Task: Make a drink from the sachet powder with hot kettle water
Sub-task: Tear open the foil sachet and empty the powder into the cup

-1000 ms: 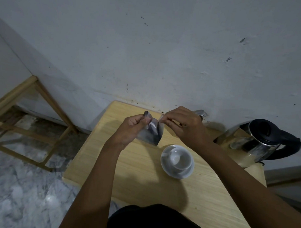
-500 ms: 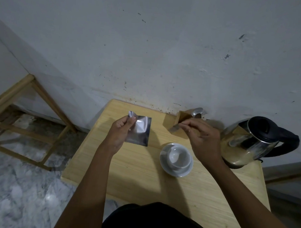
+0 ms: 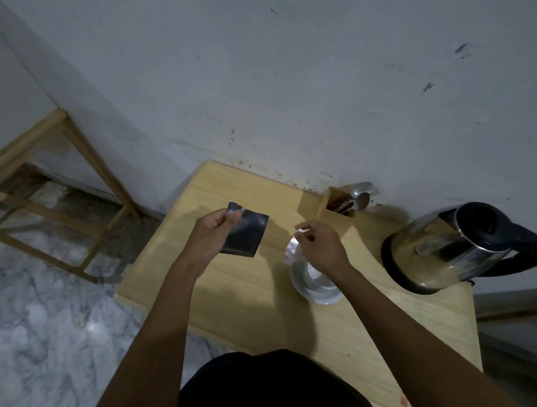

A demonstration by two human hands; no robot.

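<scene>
My left hand (image 3: 209,236) pinches the top left corner of a dark foil sachet (image 3: 248,234), held above the wooden table (image 3: 245,306). My right hand (image 3: 319,247) is apart from it, to the right, fingers pinched on a thin silvery torn strip (image 3: 291,251) that hangs down. A white cup on a saucer (image 3: 314,291) stands just below my right hand, partly hidden by it. The steel kettle (image 3: 439,249) with a black lid and handle stands at the table's right end.
A wooden cutlery holder (image 3: 332,205) with spoons (image 3: 360,199) stands against the wall behind the cup. A wooden frame (image 3: 80,154) stands on the marble floor to the left. The wall runs close behind the table.
My hands were together on the sachet's top, then pulled apart. The strip has come off in my right hand, which now hangs over the cup. The sachet moved slightly left.
</scene>
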